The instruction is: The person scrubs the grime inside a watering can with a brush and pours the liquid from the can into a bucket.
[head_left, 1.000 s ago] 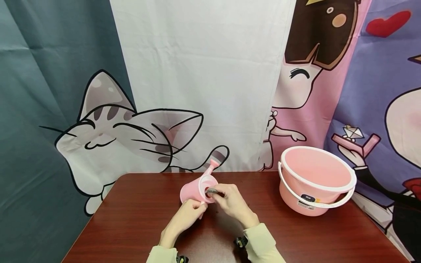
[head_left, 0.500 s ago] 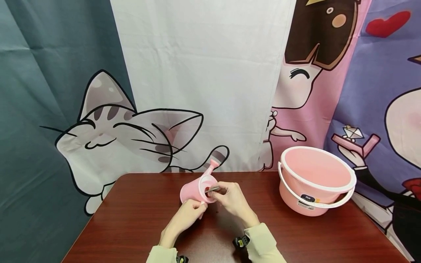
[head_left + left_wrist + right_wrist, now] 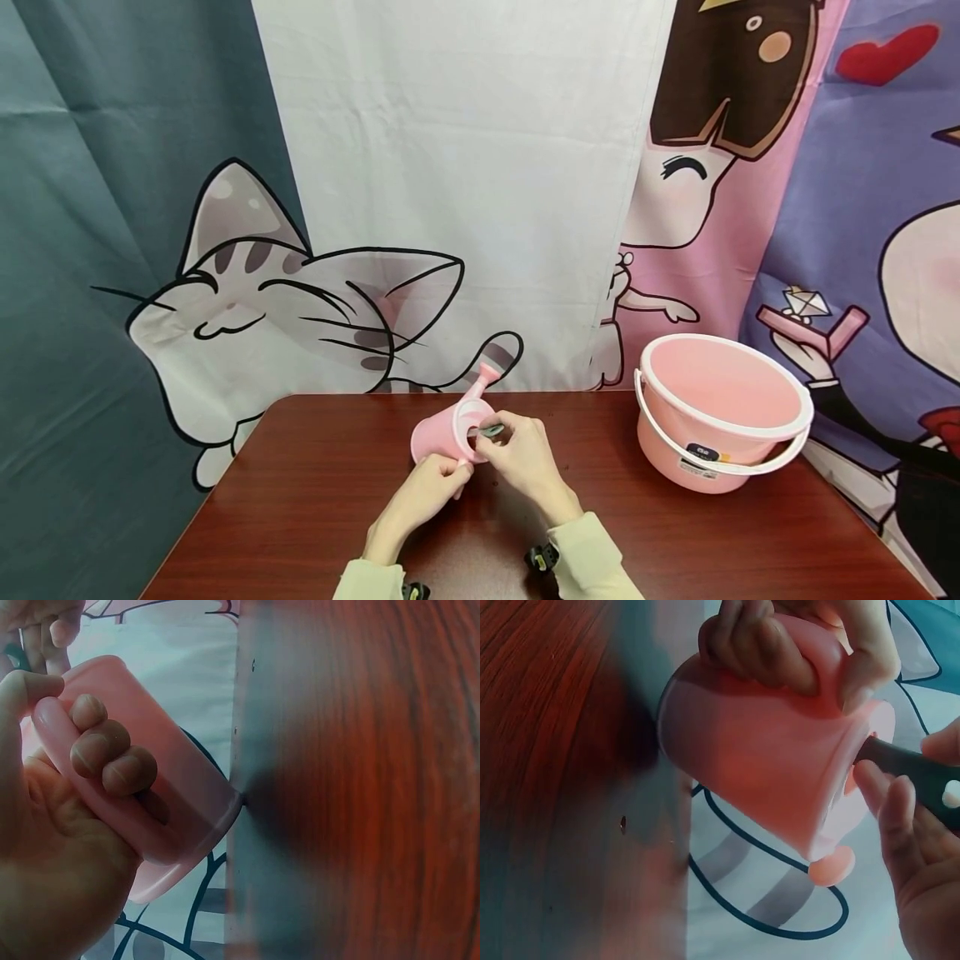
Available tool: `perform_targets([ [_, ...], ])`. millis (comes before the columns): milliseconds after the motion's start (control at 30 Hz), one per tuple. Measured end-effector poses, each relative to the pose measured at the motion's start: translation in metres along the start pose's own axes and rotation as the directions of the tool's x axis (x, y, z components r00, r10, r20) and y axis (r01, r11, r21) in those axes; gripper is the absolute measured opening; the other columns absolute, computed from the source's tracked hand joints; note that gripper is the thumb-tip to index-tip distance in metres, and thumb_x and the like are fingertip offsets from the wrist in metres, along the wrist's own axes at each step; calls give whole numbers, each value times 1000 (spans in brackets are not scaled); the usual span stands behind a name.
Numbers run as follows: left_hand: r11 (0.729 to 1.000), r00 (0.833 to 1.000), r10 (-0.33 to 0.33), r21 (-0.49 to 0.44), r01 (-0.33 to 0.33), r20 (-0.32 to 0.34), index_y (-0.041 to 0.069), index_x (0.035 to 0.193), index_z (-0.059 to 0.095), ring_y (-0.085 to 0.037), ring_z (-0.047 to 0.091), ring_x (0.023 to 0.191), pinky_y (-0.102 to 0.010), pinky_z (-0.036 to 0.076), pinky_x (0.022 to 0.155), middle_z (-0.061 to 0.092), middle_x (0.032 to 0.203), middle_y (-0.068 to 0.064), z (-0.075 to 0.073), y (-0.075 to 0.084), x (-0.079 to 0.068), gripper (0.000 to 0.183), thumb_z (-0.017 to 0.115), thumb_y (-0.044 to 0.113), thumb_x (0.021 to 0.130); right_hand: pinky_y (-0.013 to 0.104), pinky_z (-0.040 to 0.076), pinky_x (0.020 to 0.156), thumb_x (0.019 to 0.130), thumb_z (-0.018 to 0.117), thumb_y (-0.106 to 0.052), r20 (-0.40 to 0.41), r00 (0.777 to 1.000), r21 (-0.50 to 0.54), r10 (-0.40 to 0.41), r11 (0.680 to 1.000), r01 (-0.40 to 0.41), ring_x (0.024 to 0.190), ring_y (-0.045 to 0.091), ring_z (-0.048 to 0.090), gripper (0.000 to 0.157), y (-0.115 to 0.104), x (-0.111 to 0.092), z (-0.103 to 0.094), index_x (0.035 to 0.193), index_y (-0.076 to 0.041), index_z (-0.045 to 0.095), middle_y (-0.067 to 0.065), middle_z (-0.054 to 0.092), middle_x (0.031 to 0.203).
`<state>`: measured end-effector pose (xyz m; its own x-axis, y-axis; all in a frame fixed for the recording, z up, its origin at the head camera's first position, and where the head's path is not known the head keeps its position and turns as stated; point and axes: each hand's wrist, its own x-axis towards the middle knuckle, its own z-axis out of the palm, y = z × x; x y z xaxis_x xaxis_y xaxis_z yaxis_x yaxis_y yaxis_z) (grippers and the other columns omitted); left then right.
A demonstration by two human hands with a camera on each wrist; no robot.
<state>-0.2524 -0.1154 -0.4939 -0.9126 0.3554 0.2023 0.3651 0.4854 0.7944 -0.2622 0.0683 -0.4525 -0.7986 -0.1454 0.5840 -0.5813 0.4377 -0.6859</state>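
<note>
A pink toy watering can point(image 3: 435, 437) is tilted on its side above the table, its mouth facing right and its spout pointing up and back. My left hand point(image 3: 427, 492) grips the can's handle, fingers curled through it in the left wrist view. With thumb and fingers, my right hand point(image 3: 528, 454) pinches a tool with a dark green handle point(image 3: 919, 780) that has a pale hole or spot near its end. The tool's front end reaches into the can's mouth, so its kind is hidden. Something reddish-brown shows inside the mouth.
On the right of the brown table point(image 3: 300, 500) stands a pink bucket point(image 3: 720, 429), its white handle hanging down in front. Small dark specks point(image 3: 623, 824) lie on the tabletop near the can. A printed cloth point(image 3: 465, 167) hangs behind the table.
My right hand has shifted and turned slightly at the can's mouth, and the tool's handle shows more of its broad green side. The left hand and the can have stayed almost still.
</note>
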Motion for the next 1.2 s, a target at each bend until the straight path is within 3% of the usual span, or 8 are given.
perform_targets([
  [200, 1000, 1000, 6, 6, -6, -3, 13, 52, 52, -5, 36, 48, -23, 28, 46, 41, 46, 9, -1, 1, 0, 44, 54, 22, 95, 22, 48, 55, 75, 72, -8, 18, 1000, -71, -13, 997, 14, 58, 0, 57, 20, -5, 1, -2, 94, -11, 73, -15, 64, 71],
  [433, 1000, 1000, 5, -1, -5, -5, 12, 53, 53, -5, 37, 48, -23, 28, 46, 41, 46, 8, -1, 0, 0, 44, 53, 22, 96, 22, 47, 52, 77, 74, -9, 66, 998, -26, -11, 1000, 13, 57, 2, 56, 18, -4, 2, -6, 95, -12, 73, -14, 65, 73],
  [567, 1000, 1000, -9, -7, 9, -4, 15, 53, 52, -6, 38, 49, -22, 30, 46, 42, 47, 8, -1, -1, -1, 43, 54, 24, 96, 22, 43, 47, 78, 74, -10, 132, 991, -34, -20, 999, 25, 54, 3, 52, 19, -2, 4, -19, 97, -11, 74, -13, 64, 72],
  [800, 1000, 1000, -23, -19, 23, 11, 11, 57, 55, -6, 39, 48, -23, 31, 47, 44, 48, 7, -1, -1, -2, 41, 55, 24, 96, 23, 43, 51, 79, 76, -12, 232, 971, -60, -55, 996, 71, 56, 3, 50, 19, -6, 6, -42, 98, -16, 74, -18, 63, 75],
  [967, 999, 1000, -24, -25, 25, 11, 12, 56, 55, -6, 38, 48, -23, 31, 47, 44, 48, 7, -1, -2, -2, 42, 55, 25, 96, 23, 42, 50, 80, 75, -12, 224, 974, -49, -44, 997, 57, 55, 3, 50, 18, -6, 6, -42, 97, -17, 74, -18, 62, 74],
  [1200, 998, 999, -46, -34, 46, -2, 12, 55, 54, -7, 39, 50, -24, 32, 47, 43, 48, 6, -4, 0, -1, 46, 53, 28, 98, 24, 45, 49, 81, 76, -11, 147, 988, 21, -40, 999, 38, 56, 5, 53, 18, -3, 4, -23, 98, -15, 74, -14, 64, 75],
])
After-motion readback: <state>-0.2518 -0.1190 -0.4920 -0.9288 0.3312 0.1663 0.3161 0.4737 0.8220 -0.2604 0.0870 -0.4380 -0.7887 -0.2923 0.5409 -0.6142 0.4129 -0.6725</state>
